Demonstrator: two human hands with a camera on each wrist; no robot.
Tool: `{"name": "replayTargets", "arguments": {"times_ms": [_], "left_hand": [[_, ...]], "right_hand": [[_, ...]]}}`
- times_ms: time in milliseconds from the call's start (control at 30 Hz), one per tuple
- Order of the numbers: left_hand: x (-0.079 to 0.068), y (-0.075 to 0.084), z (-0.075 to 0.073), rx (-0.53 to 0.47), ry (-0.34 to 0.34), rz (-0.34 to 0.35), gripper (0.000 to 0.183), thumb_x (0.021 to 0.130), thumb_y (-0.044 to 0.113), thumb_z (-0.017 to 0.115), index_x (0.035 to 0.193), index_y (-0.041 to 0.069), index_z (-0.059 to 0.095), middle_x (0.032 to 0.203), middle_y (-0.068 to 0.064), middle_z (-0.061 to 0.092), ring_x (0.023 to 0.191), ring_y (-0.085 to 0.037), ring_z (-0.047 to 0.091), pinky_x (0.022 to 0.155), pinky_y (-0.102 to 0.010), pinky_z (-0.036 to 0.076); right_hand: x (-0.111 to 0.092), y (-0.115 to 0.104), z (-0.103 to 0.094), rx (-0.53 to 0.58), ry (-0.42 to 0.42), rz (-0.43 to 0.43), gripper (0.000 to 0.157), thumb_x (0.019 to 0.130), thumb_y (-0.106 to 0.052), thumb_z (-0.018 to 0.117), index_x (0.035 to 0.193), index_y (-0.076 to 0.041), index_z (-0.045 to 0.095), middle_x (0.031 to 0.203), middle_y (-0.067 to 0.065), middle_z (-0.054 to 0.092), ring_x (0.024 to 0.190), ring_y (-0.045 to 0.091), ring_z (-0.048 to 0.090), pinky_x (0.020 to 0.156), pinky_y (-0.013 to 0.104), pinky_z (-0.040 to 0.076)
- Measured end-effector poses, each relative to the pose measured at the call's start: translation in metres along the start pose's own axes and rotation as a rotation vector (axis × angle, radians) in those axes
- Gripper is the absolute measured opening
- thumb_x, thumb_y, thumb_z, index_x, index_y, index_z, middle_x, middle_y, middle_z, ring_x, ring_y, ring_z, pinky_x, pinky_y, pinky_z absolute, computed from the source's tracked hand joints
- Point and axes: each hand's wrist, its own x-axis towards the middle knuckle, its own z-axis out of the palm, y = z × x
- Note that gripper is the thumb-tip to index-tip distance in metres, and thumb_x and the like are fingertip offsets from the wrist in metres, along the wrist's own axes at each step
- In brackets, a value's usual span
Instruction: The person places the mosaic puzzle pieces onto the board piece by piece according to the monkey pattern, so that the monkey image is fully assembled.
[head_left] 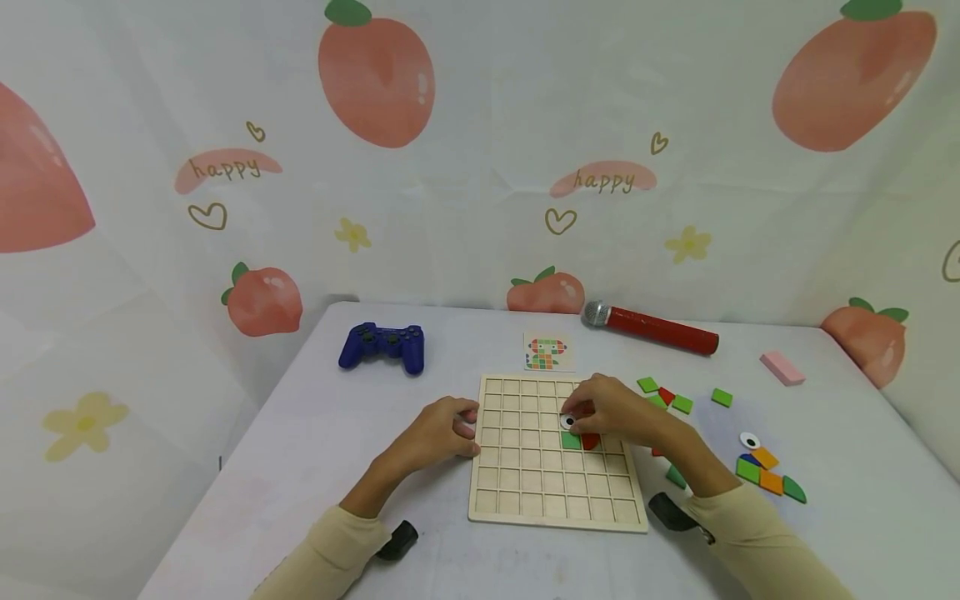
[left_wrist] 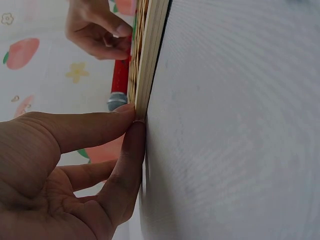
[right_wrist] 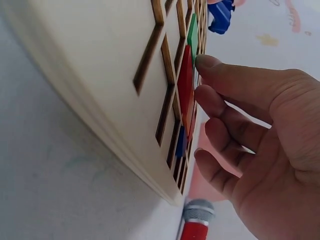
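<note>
A square wooden grid board (head_left: 517,450) lies on the table. My left hand (head_left: 438,433) grips its left edge, thumb on the upper side and index finger against the lower side in the left wrist view. Over the board's upper right part, my right hand (head_left: 618,408) holds a white tile with a black eye dot (head_left: 567,422) between thumb and index finger. Just below that lies a green square tile (head_left: 571,441), beside a red tile (head_left: 590,442). A blue tile (right_wrist: 180,143) shows farther along the board in the right wrist view. Other placed tiles are partly hidden by the right hand.
A pattern card (head_left: 548,352) lies behind the board. Loose tiles, including a second eye tile (head_left: 749,441) and an orange tile (head_left: 771,482), are scattered to the right. Farther back are a blue game controller (head_left: 382,346), a red microphone (head_left: 660,329) and a pink block (head_left: 782,367).
</note>
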Motion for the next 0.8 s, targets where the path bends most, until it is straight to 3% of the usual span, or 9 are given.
{"name": "replayTargets", "arguments": {"times_ms": [300,467,667,800], "left_hand": [[-0.001,0.002,0.000,0.008,0.001,-0.002,0.070,0.081,0.000,0.088,0.143,-0.010,0.058,0.125,-0.012,0.066,0.104,-0.020,0.070,0.088,-0.035,0.061],[-0.001,0.002,0.000,0.005,-0.002,0.000,0.070,0.081,-0.001,0.088,0.143,-0.010,0.058,0.124,-0.013,0.066,0.104,-0.020,0.070,0.088,-0.035,0.061],[0.000,0.001,0.000,0.009,-0.001,0.000,0.070,0.081,0.000,0.088,0.143,-0.010,0.058,0.124,-0.012,0.066,0.104,-0.020,0.070,0.089,-0.035,0.061],[0.000,0.000,0.001,0.010,0.002,0.000,0.070,0.081,0.000,0.088,0.144,-0.010,0.058,0.125,-0.012,0.066,0.104,-0.020,0.070,0.089,-0.035,0.061]], "right_hand": [[-0.008,0.002,-0.004,0.020,0.027,0.007,0.024,0.094,-0.021,0.082,0.117,-0.013,0.080,0.110,-0.005,0.073,0.105,0.018,0.059,0.091,0.039,0.054],[-0.020,0.012,-0.014,0.040,0.079,0.021,0.028,0.093,-0.020,0.082,0.119,-0.010,0.078,0.104,-0.004,0.072,0.098,0.018,0.059,0.081,0.033,0.053],[-0.037,0.031,-0.026,0.010,0.126,0.099,0.029,0.095,-0.021,0.079,0.122,-0.009,0.077,0.103,-0.002,0.069,0.098,0.020,0.058,0.078,0.032,0.052],[-0.049,0.045,-0.032,-0.015,0.143,0.159,0.033,0.094,-0.022,0.080,0.124,-0.007,0.076,0.106,0.001,0.072,0.100,0.021,0.060,0.085,0.039,0.059]]}}
